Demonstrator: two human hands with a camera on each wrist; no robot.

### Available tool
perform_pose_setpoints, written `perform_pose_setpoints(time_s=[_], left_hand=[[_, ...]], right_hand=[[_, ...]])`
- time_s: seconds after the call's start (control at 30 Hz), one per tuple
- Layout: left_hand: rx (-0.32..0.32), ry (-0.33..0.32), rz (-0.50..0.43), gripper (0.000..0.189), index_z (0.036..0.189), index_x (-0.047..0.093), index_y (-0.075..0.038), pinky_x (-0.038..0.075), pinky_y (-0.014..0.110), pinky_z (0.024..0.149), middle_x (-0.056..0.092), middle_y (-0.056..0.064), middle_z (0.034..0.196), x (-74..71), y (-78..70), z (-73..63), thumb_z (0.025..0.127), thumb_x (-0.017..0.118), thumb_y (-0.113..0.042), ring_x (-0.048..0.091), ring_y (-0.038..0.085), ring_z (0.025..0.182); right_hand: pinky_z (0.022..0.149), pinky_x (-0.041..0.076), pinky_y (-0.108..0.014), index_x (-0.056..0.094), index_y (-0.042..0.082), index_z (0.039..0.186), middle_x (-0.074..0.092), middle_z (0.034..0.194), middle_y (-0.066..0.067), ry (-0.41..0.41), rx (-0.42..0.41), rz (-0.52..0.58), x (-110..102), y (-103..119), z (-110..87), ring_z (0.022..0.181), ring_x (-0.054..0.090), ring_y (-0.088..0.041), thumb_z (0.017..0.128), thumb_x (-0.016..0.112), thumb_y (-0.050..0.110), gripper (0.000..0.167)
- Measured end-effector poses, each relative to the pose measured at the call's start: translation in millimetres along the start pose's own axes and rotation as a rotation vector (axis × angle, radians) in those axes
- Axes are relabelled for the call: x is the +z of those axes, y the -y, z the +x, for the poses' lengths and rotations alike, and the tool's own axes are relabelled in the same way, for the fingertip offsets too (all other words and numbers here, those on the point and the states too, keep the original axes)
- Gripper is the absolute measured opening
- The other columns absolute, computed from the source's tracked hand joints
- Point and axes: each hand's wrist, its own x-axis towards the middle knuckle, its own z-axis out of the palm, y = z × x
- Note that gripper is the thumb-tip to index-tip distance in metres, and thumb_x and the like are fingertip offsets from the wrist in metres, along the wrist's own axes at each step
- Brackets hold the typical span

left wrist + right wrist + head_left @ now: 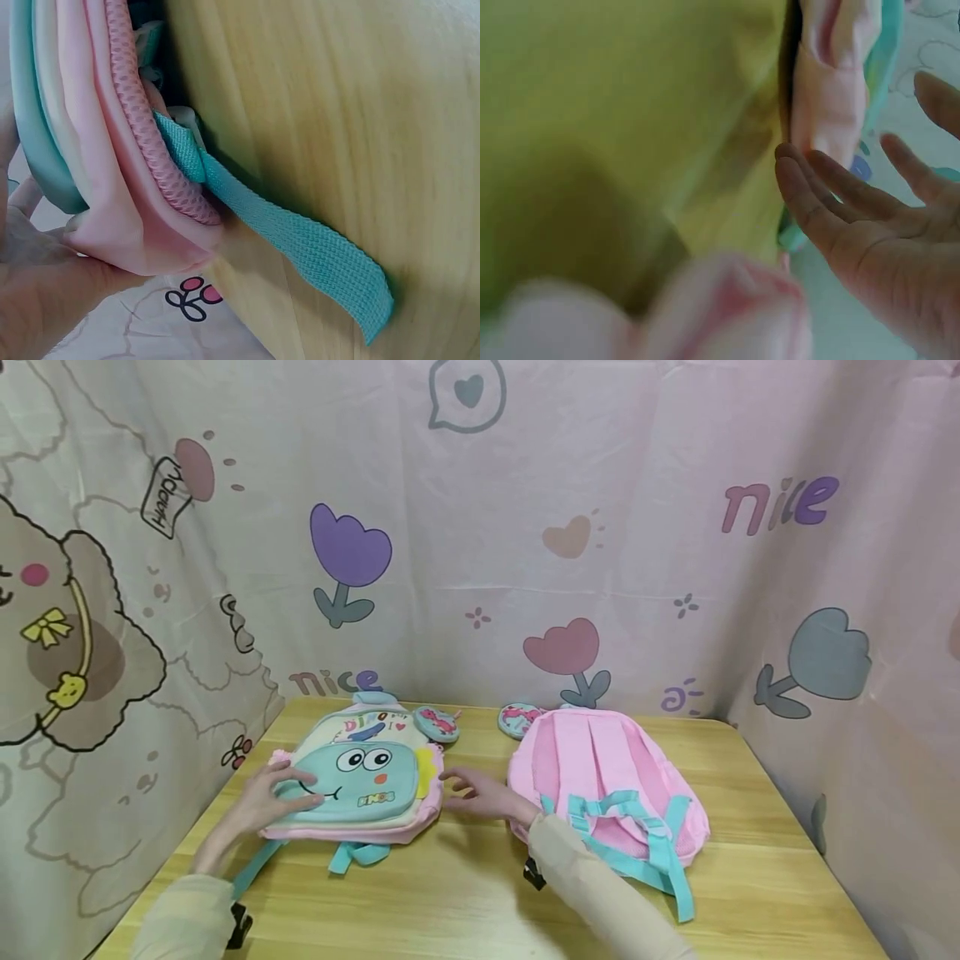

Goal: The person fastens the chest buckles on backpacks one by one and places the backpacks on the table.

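A backpack (352, 814) with a teal cartoon-face pocket and pink sides lies front up at the left of the table. My left hand (270, 797) holds its left side, with thumb and a finger on the front pocket. Seen from the left wrist, the hand (45, 277) is against the pink side fabric, and a teal strap (300, 240) trails onto the table. My right hand (480, 795) is by the backpack's right side, fingers loosely bent. In the right wrist view its fingertips come close to the pink side (829, 105); contact is unclear.
A second pink backpack (577, 752) lies back up on the right, teal straps (663, 860) and a black buckle (534, 874) spread around it. Round teal pouches (437, 724) sit beside both bags. A printed curtain (465, 527) surrounds the wooden table (465, 902).
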Motion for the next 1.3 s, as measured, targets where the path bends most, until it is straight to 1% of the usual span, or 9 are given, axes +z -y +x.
perform_pose_setpoints(time_s=[0.17,0.27,0.4,0.5,0.7,0.8,1.0,1.17,1.3], left_hand=[[0.029,0.006,-0.021,0.039,0.109,0.074,-0.005,0.024,0.079,0.105,0.063,0.028,0.129,4.6,0.5,1.6,0.082,0.083,-0.032,0.036,0.058,0.134],[0.02,0.018,-0.034,0.04,0.109,0.074,-0.005,0.018,0.082,0.105,0.059,0.031,0.134,7.6,0.3,2.0,0.081,0.084,-0.032,0.028,0.063,0.138],[-0.006,0.034,-0.053,0.043,0.111,0.073,-0.005,0.014,0.084,0.105,0.048,0.036,0.145,11.8,-2.6,3.8,0.08,0.084,-0.033,0.018,0.066,0.141],[0.002,0.037,-0.064,0.045,0.111,0.073,-0.006,0.013,0.083,0.107,0.051,0.034,0.143,15.2,-5.7,6.3,0.079,0.085,-0.034,0.019,0.064,0.142],[0.05,0.028,-0.078,0.045,0.111,0.073,-0.006,0.02,0.082,0.107,0.059,0.029,0.137,20.1,-9.7,11.6,0.079,0.085,-0.034,0.029,0.06,0.14],[0.063,0.024,-0.084,0.044,0.112,0.073,-0.006,0.02,0.082,0.107,0.061,0.028,0.135,22.3,-10.1,13.9,0.079,0.085,-0.032,0.029,0.06,0.14],[0.114,0.0,-0.078,0.045,0.115,0.072,-0.002,0.027,0.077,0.106,0.064,0.027,0.131,24.5,-13.0,14.5,0.081,0.084,-0.03,0.042,0.055,0.133],[0.135,-0.01,-0.092,0.049,0.121,0.069,0.0,0.03,0.075,0.106,0.062,0.029,0.133,25.5,-15.5,14.3,0.083,0.082,-0.028,0.045,0.053,0.131],[0.136,-0.006,-0.096,0.053,0.125,0.066,0.003,0.034,0.075,0.105,0.062,0.029,0.133,26.6,-17.6,14.0,0.084,0.081,-0.028,0.048,0.051,0.129]], right_hand=[[0.109,0.049,-0.049,0.04,0.015,0.153,0.049,0.151,-0.022,-0.034,0.067,0.119,14.7,-2.4,3.8,0.132,0.056,-0.037,0.098,0.065,0.027,0.061],[0.103,0.053,-0.046,0.039,0.019,0.154,0.059,0.138,-0.023,-0.058,0.128,0.19,20.7,-2.3,3.7,0.121,0.061,-0.03,0.096,0.068,0.03,0.066],[0.088,0.058,-0.039,0.041,0.016,0.153,0.065,0.117,-0.019,-0.077,0.176,0.323,24.5,-3.4,2.2,0.096,0.064,-0.021,0.094,0.071,0.023,0.067],[0.08,0.06,-0.034,0.044,0.012,0.149,0.064,0.108,-0.017,-0.093,0.197,0.401,25.7,-6.2,1.7,0.084,0.063,-0.017,0.092,0.074,0.018,0.064],[0.075,0.062,-0.034,0.05,0.012,0.138,0.058,0.104,-0.015,-0.15,0.244,0.443,25.1,-10.6,1.2,0.08,0.063,-0.018,0.086,0.079,0.011,0.06],[0.072,0.061,-0.032,0.053,0.012,0.133,0.057,0.102,-0.014,-0.184,0.256,0.407,24.1,-9.7,1.0,0.081,0.061,-0.019,0.084,0.081,0.01,0.057],[0.069,0.057,-0.027,0.056,0.01,0.13,0.055,0.112,-0.015,-0.234,0.234,0.367,23.6,-4.9,-0.4,0.089,0.058,-0.019,0.081,0.081,0.005,0.055],[0.069,0.06,-0.031,0.055,0.009,0.135,0.055,0.127,-0.021,-0.263,0.213,0.397,22.7,-2.7,-2.0,0.09,0.063,-0.02,0.082,0.078,0.001,0.059],[0.072,0.062,-0.034,0.055,0.01,0.138,0.051,0.14,-0.023,-0.29,0.194,0.439,20.5,-3.0,-1.9,0.102,0.064,-0.024,0.081,0.077,-0.001,0.062]])
